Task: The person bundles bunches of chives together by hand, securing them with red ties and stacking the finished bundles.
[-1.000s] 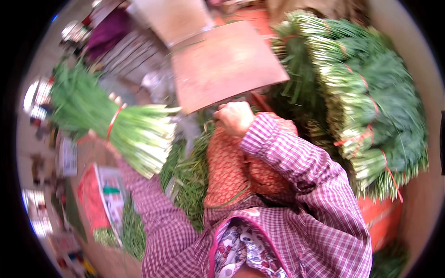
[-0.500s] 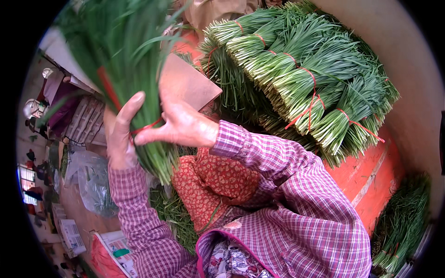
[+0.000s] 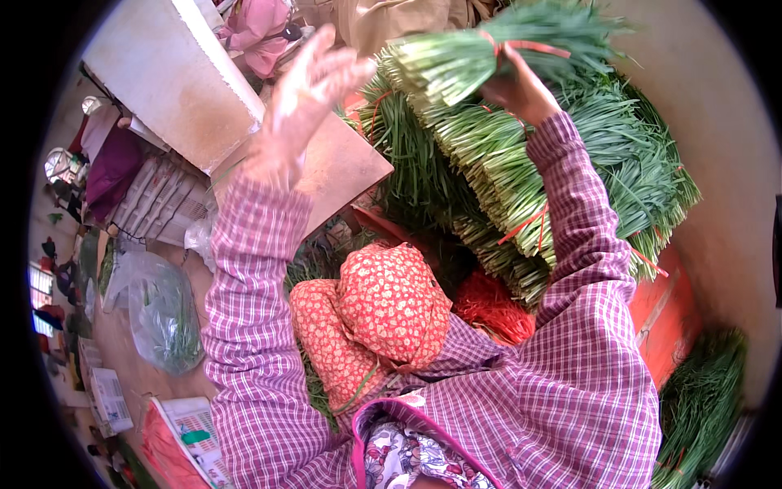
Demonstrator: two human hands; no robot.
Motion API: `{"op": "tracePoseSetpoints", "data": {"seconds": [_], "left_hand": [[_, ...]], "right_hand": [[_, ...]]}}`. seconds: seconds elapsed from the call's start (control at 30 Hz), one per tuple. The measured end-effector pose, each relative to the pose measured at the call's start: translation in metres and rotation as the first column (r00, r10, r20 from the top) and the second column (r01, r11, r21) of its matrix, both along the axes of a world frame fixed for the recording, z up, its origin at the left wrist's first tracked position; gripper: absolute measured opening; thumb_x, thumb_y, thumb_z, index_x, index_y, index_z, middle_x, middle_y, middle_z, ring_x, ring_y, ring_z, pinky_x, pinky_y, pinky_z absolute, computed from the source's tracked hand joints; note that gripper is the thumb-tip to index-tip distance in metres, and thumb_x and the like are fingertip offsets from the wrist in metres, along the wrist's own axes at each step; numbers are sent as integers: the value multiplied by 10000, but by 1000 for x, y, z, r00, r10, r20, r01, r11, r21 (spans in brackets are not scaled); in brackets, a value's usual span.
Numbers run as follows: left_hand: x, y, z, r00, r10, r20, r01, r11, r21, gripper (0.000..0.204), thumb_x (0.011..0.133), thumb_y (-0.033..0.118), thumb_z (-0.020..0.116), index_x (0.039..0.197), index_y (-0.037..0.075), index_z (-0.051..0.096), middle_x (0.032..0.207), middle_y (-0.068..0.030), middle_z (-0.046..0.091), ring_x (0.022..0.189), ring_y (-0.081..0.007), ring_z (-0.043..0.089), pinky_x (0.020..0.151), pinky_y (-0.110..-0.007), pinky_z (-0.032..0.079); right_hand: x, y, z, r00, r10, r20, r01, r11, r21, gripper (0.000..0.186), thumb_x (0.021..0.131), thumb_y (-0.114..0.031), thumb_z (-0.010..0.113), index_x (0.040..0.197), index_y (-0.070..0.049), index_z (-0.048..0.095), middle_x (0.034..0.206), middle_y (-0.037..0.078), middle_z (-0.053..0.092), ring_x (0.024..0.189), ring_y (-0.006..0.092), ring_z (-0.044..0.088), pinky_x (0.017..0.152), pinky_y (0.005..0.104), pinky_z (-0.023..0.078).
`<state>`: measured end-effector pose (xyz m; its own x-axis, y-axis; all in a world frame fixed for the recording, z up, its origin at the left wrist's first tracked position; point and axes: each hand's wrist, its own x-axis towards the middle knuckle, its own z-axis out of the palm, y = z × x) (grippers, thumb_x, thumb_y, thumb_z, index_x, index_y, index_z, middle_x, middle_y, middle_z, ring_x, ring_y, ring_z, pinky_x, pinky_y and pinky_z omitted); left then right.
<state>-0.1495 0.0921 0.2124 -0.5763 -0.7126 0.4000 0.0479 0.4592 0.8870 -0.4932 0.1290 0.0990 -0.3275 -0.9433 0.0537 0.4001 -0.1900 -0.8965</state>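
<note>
A bundle of garlic chives (image 3: 456, 63), tied round with a red band, is in my right hand (image 3: 521, 85). My fingers close on it from below, near the band. It hovers over or rests at the top of a large stack of chive bundles (image 3: 505, 155); which, I cannot tell, as it is smeared by motion. My left hand (image 3: 305, 106), blurred too, is raised with its fingers spread and nothing in it. Beneath that hand is a brown board (image 3: 346, 167) joined to a pale upright panel (image 3: 175, 77).
Red ties (image 3: 493, 308) lie beside my patterned red trousers (image 3: 395, 301). More chives (image 3: 700, 407) lie at the lower right by the wall (image 3: 733, 163). At left are a clear plastic bag of greens (image 3: 163, 314) and a white basket (image 3: 191, 436). Someone in pink (image 3: 257, 33) sits beyond.
The tied chive bundle has gone from between both hands at the left to the top of the stack at right, carried by my right hand. My left hand has let go and opened.
</note>
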Motion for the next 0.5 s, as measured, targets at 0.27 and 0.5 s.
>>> {"op": "tracePoseSetpoints", "data": {"seconds": [0.27, 0.5], "left_hand": [[130, -3, -133, 964, 118, 237, -196, 919, 341, 750, 836, 270, 720, 1445, 40, 346, 1212, -115, 606, 1174, -183, 535, 1027, -337, 396], [142, 19, -174, 966, 120, 229, -197, 915, 352, 764, 807, 230, 759, 1439, 50, 369, 1221, -155, 589, 1178, -248, 537, 991, -375, 429]], "right_hand": [[-9, 32, 14, 156, -340, -927, 494, 840, -225, 386, 900, -380, 573, 1033, -39, 696, 896, 99, 722, 786, 210, 702, 735, 317, 529], [15, -57, -41, -403, -136, -905, 341, 895, -287, 539, 891, -592, 497, 1346, -303, 489, 1371, 50, 492, 1297, 254, 416, 1052, 562, 297]]}}
